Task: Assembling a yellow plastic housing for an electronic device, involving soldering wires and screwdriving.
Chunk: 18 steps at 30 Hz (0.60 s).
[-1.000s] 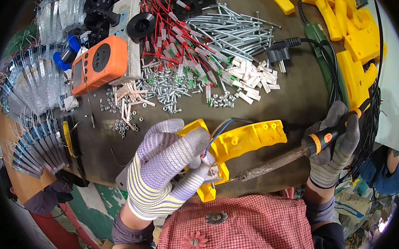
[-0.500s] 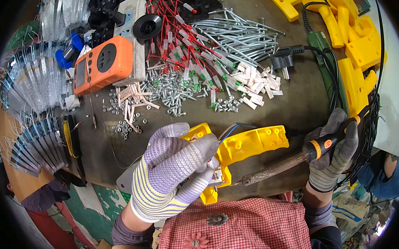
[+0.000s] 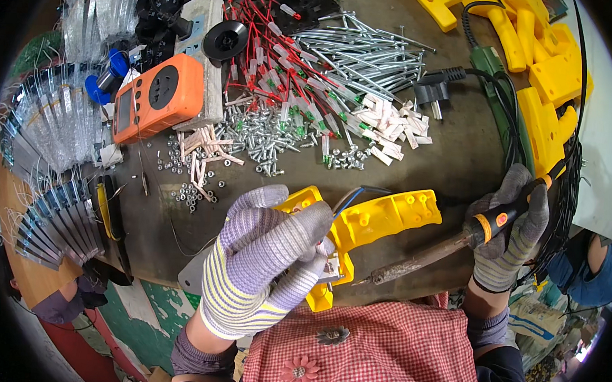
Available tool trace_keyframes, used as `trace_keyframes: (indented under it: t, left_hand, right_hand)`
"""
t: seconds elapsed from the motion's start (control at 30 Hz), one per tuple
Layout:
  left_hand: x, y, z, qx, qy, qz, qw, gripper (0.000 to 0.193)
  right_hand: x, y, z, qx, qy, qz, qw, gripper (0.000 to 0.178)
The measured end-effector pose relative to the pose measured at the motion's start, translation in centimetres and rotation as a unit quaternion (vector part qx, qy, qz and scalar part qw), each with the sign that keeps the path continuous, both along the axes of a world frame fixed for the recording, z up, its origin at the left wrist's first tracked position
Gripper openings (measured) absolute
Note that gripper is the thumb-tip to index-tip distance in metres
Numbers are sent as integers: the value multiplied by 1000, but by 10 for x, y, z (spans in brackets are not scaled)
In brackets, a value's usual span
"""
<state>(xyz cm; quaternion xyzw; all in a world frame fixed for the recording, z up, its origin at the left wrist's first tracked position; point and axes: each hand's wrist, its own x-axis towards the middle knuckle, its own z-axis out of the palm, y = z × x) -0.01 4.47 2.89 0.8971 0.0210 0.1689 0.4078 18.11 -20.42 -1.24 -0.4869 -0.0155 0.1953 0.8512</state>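
Note:
My left hand [image 3: 264, 261], in a striped grey knit glove, is closed over a yellow plastic housing half [image 3: 388, 216] with a handle-shaped arm. Its fingertips press together above the housing's open inside, and what lies between them is mostly hidden. Blue and dark wires [image 3: 350, 199] run out beside the fingers. A small metal part [image 3: 332, 267] sits in the housing's lower section. At the right, my gloved right hand [image 3: 508, 226] is wrapped round the black and orange handle of a soldering iron [image 3: 427, 256]. The iron's tip points left, close to the housing's lower edge.
Long screws [image 3: 368, 52], red-wired indicator lights [image 3: 277, 72], short screws [image 3: 271, 137] and white sleeves [image 3: 396, 126] lie in heaps behind my hands. An orange meter [image 3: 160, 99] stands left. More yellow housings [image 3: 551, 72], a black plug [image 3: 434, 92] and cables lie right.
My left hand and the yellow housing have shifted very slightly upward. The soldering iron has barely moved and stays in my right hand.

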Motion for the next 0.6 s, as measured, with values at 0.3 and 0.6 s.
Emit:
trace_keyframes:
  t: [0.3,0.6]
  left_hand:
    - [2,-8,3,-67,4,55,996,45]
    - [-3,-6,-2,-24,-11,27,999,59]
  right_hand:
    - [15,-4,30,0,-54,-58,997,43]
    - [76,106,84,-214,-586,111,773,31]
